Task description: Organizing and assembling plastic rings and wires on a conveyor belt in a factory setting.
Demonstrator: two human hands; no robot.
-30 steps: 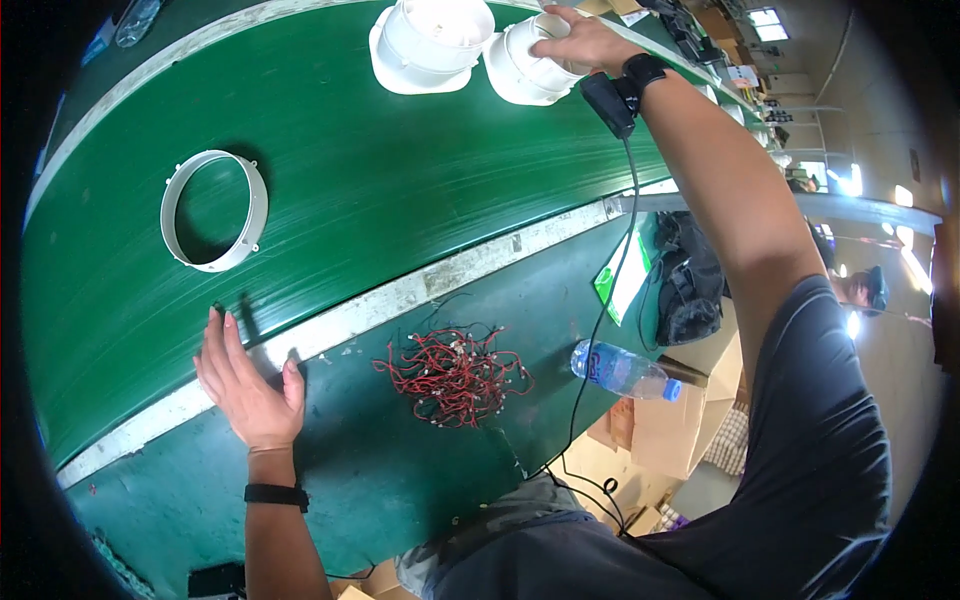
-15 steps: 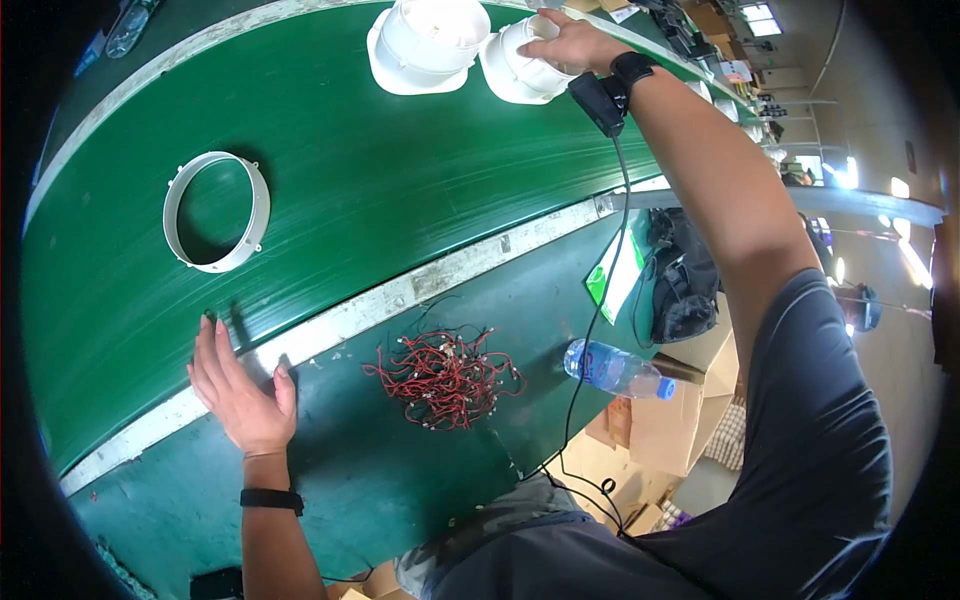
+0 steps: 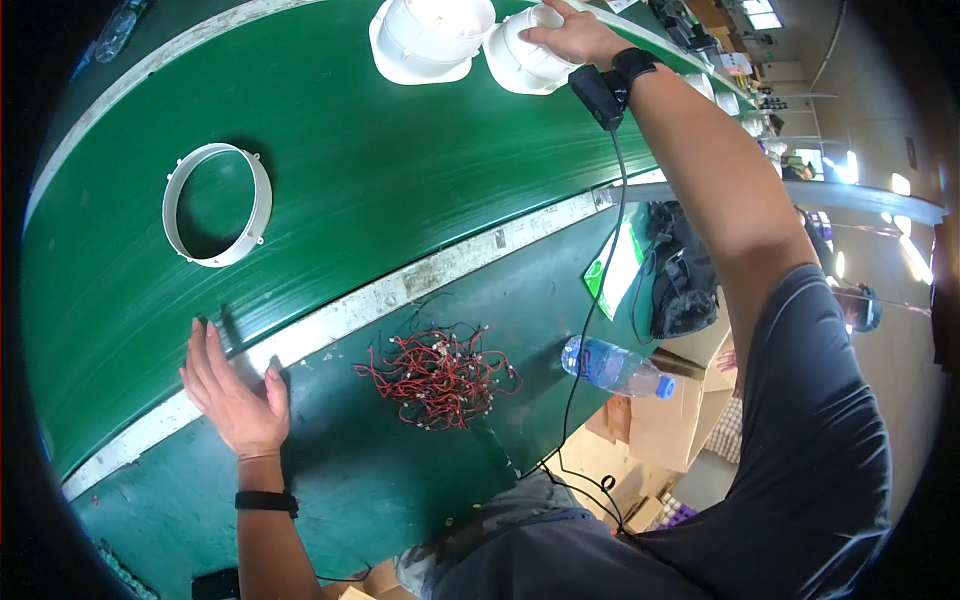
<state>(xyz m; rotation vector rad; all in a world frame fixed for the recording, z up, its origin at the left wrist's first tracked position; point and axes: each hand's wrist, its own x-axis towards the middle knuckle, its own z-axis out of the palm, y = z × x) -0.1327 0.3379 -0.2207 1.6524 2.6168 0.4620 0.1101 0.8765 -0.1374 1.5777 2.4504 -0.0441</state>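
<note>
My right hand (image 3: pixel 580 40) reaches to the far side, its fingers and thumb wrapped over the rim of a white round plastic housing (image 3: pixel 517 68). Close beside it on the left stands a larger white plastic housing (image 3: pixel 425 45) with a flanged base. Fingers stretched out, my left hand (image 3: pixel 235 400) rests by the pale metal edge strip (image 3: pixel 400 285) and holds nothing. Farther up from it, a thin white plastic ring (image 3: pixel 264 205) with small lugs lies on the green belt (image 3: pixel 350 170).
A tangle of red and black wires (image 3: pixel 440 378) lies on the near green table. To its right are a plastic water bottle (image 3: pixel 615 367), a green-and-white sheet (image 3: pixel 618 265), a black bag (image 3: pixel 685 280) and a cardboard box (image 3: pixel 665 425). A black cable (image 3: pixel 590 330) runs from my right wrist.
The view has shifted slightly, with the housings sitting a little higher in it. My right hand stays on the smaller housing; my left hand stays open by the edge strip.
</note>
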